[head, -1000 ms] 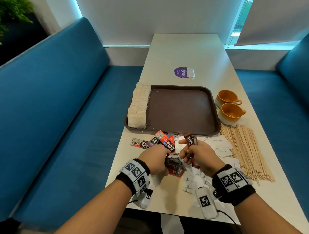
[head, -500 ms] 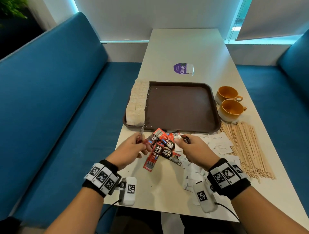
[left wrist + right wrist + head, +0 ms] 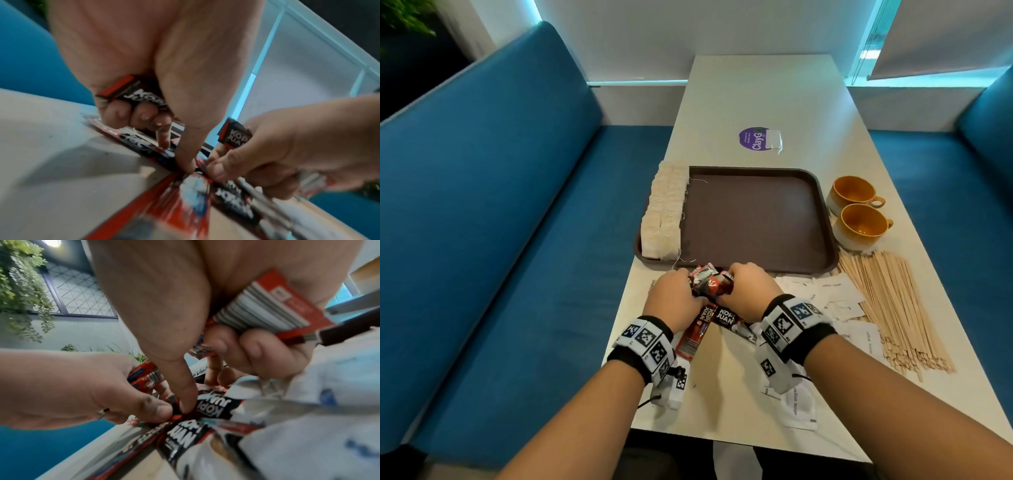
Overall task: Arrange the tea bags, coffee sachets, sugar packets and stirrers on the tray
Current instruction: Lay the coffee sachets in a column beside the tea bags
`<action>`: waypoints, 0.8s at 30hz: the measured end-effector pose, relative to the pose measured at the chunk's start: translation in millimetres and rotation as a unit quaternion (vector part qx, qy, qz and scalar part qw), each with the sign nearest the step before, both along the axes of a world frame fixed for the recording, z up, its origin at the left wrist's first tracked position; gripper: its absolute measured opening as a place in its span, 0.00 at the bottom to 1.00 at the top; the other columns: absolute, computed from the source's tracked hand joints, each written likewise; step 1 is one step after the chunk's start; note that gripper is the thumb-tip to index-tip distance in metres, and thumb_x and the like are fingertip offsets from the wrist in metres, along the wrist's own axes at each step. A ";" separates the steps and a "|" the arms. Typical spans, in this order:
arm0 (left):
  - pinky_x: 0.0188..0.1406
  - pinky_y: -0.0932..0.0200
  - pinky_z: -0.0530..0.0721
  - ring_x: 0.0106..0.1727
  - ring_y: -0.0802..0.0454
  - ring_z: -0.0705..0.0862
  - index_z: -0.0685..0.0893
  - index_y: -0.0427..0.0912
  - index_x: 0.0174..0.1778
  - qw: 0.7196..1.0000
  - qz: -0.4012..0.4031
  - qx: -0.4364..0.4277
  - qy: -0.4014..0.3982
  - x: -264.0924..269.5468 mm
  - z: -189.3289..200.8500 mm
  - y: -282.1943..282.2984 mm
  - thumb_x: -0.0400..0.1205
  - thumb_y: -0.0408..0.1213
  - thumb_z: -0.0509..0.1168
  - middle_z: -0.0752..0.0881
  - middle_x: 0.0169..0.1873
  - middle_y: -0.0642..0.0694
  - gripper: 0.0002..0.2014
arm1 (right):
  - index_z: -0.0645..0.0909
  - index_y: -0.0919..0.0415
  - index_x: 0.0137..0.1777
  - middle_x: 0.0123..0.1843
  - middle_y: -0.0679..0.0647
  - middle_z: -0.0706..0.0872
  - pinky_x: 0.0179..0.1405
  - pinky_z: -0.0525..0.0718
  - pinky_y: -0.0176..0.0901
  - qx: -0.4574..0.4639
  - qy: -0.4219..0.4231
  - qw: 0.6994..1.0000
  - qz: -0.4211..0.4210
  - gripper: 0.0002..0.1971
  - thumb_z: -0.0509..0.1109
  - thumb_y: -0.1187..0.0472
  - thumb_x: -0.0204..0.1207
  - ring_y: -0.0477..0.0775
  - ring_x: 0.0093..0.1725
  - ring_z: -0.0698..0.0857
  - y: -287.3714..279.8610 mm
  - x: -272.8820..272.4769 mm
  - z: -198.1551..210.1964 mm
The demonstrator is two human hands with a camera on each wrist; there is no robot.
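A long white laminate bench (image 3: 756, 102) carries a brown rectangular plastic tray (image 3: 756, 219) at its middle. Two orange ceramic cups (image 3: 856, 212) stand by the right edge. Nearer, pale wooden stirrers (image 3: 893, 311), white paper sugar packets (image 3: 835, 294) and red-black coffee sachets (image 3: 722, 320) lie scattered. A purple round sticker (image 3: 753, 138) sits beyond the tray.

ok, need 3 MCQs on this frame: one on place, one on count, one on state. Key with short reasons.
1. Where do the tea bags lie?
A. along the tray's left side
B. beside the cups
C. on the bench

2. How many orange cups stand right of the tray?
A. one
B. two
C. three

3. What are the hands doing?
A. resting flat
B. holding stirrers
C. gripping coffee sachets

Key: 1 A, they line its left edge; 2 B, two show in the head view; 3 C, left hand and right hand curl round coffee sachets.
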State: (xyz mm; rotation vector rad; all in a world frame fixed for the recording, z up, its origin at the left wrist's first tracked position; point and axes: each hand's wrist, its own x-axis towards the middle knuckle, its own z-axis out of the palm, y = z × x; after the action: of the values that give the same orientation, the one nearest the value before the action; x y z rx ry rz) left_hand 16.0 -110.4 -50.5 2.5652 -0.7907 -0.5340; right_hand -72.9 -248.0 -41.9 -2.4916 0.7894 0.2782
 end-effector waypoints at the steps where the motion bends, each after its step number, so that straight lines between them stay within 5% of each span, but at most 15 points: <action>1: 0.59 0.45 0.86 0.56 0.44 0.87 0.85 0.44 0.59 1.000 0.004 -0.001 0.013 0.8 0.7 0.3 0.74 0.47 0.79 0.89 0.53 0.46 0.20 | 0.80 0.55 0.66 0.60 0.55 0.85 0.54 0.86 0.48 0.003 -0.004 1.000 -0.003 0.25 0.80 0.48 0.72 0.57 0.54 0.86 -0.6 -0.7 -0.3; 6: 0.58 0.48 0.87 0.54 0.48 0.88 0.86 0.47 0.59 0.996 0.014 -0.041 0.079 7.5 4.8 3.8 0.69 0.43 0.83 0.91 0.51 0.49 0.24 | 0.81 0.50 0.53 0.49 0.46 0.87 0.49 0.84 0.43 0.061 -0.049 0.997 -0.014 0.16 0.84 0.53 0.70 0.50 0.50 0.86 -5.3 -6.9 7.0; 10: 0.48 0.54 0.86 0.44 0.52 0.88 0.86 0.52 0.42 0.992 0.004 -0.065 0.111 10.0 9.6 4.8 0.74 0.40 0.80 0.90 0.38 0.54 0.09 | 0.82 0.55 0.42 0.39 0.47 0.88 0.37 0.82 0.41 0.092 -0.081 0.992 -0.010 0.14 0.85 0.53 0.69 0.50 0.40 0.85 -12.2 -11.5 11.4; 14: 0.35 0.56 0.76 0.32 0.52 0.79 0.77 0.48 0.30 0.988 0.016 -0.086 0.130 11.4 13.8 8.4 0.80 0.37 0.75 0.81 0.27 0.53 0.16 | 0.84 0.57 0.41 0.34 0.46 0.86 0.36 0.80 0.40 0.149 -0.153 0.977 -0.026 0.13 0.85 0.52 0.69 0.45 0.33 0.80 -16.7 -18.3 14.5; 17: 0.35 0.56 0.75 0.35 0.52 0.80 0.78 0.47 0.34 0.990 -0.001 -0.087 0.108 10.5 14.9 10.6 0.81 0.38 0.74 0.83 0.31 0.52 0.13 | 0.83 0.63 0.43 0.34 0.50 0.84 0.40 0.82 0.43 0.223 -0.216 0.947 -0.076 0.14 0.83 0.55 0.73 0.46 0.33 0.80 -18.1 -23.0 16.6; 19: 0.41 0.56 0.80 0.43 0.52 0.85 0.83 0.48 0.45 0.994 -0.016 -0.068 0.079 7.6 15.3 8.7 0.80 0.42 0.75 0.88 0.41 0.51 0.07 | 0.83 0.66 0.45 0.36 0.54 0.84 0.44 0.86 0.52 0.279 -0.242 0.922 -0.119 0.12 0.79 0.58 0.75 0.51 0.37 0.82 -17.6 -24.7 18.8; 21: 0.51 0.53 0.85 0.50 0.51 0.87 0.83 0.48 0.54 0.997 -0.025 -0.035 0.066 3.9 11.8 4.5 0.77 0.47 0.79 0.89 0.49 0.51 0.15 | 0.80 0.61 0.44 0.38 0.55 0.84 0.45 0.84 0.62 0.335 -0.263 0.891 -0.159 0.06 0.74 0.60 0.72 0.57 0.40 0.82 -15.5 -24.9 21.1; 24: 0.60 0.47 0.85 0.56 0.47 0.86 0.84 0.46 0.60 0.999 -0.032 0.012 0.019 -1.8 8.7 -3.2 0.76 0.49 0.80 0.86 0.55 0.49 0.21 | 0.75 0.59 0.49 0.39 0.60 0.86 0.35 0.77 0.47 0.368 -0.275 0.868 -0.187 0.08 0.67 0.67 0.71 0.52 0.35 0.80 -10.1 -27.5 24.6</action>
State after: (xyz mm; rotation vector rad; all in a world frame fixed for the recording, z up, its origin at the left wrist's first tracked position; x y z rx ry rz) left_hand 14.2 -113.6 -41.7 2.5507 -0.8607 -0.6150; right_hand -100.4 -258.1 -17.4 -1.5319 0.7173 -0.2344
